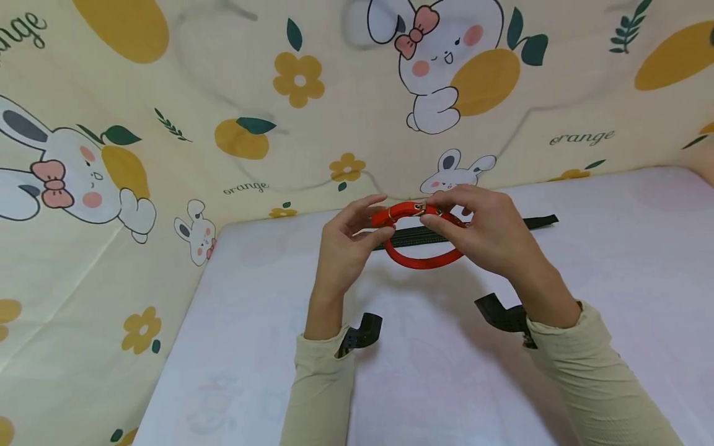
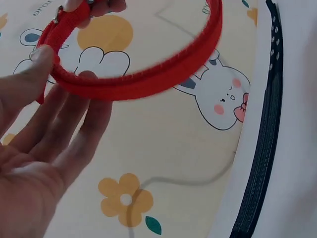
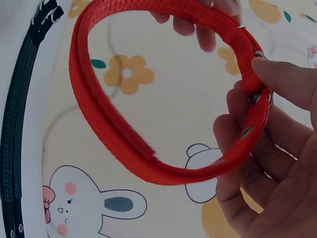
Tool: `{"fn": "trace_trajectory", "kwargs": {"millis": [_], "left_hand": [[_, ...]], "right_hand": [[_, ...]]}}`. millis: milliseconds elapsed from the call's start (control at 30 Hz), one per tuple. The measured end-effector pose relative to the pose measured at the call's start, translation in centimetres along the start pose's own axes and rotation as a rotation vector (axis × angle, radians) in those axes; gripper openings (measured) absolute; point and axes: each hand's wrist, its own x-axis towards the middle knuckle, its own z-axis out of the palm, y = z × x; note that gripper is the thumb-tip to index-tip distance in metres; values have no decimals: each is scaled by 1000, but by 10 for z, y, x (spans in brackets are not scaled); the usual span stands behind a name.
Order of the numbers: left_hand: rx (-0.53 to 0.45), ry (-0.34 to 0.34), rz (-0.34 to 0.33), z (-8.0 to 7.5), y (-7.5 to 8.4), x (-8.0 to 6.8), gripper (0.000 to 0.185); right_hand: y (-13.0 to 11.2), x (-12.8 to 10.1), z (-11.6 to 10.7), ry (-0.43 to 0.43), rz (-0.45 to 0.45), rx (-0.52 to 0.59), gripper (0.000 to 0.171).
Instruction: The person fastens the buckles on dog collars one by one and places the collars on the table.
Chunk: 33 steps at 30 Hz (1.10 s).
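A red pet collar (image 1: 425,262), buckled into a loop with metal eyelets, is held up above the table between both hands. My left hand (image 1: 347,248) pinches its left side between thumb and fingers. At the buckle on the upper right, my right hand (image 1: 491,229) grips the band between thumb and fingers. The right wrist view shows the collar's padded inner face (image 3: 163,7) and the right thumb pressing near the buckle. Behind the loop lies a black strap (image 1: 415,238) with metal eyelets, flat on the table; the collar and hands partly cover it in the head view.
The white tabletop (image 1: 424,384) spreads below the arms. A cream cloth (image 1: 312,130) printed with rabbits, oranges and flowers hangs behind and to the left of the table. A black wrist camera mount sits at each cuff.
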Motion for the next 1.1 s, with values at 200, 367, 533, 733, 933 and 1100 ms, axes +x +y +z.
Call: {"fn": "trace_trajectory", "kwargs": {"millis": [200, 367, 533, 733, 933, 1100], "left_hand": [[-6, 40, 61, 4, 1, -1, 37], [-76, 92, 55, 7, 0, -1, 32], [-193, 191, -42, 2, 0, 0, 33], [-274, 187, -84, -3, 1, 0, 33], [-188, 106, -106, -4, 2, 0, 32], [-128, 2, -104, -7, 0, -1, 37]], "right_hand": [[-2, 1, -4, -26, 45, 36, 23], [2, 2, -8, -41, 8, 50, 29], [16, 1, -20, -165, -142, 33, 72], [28, -1, -29, -335, -224, 54, 102], [29, 0, -27, -359, -266, 95, 107], [30, -1, -23, -351, -270, 113, 109]]}}
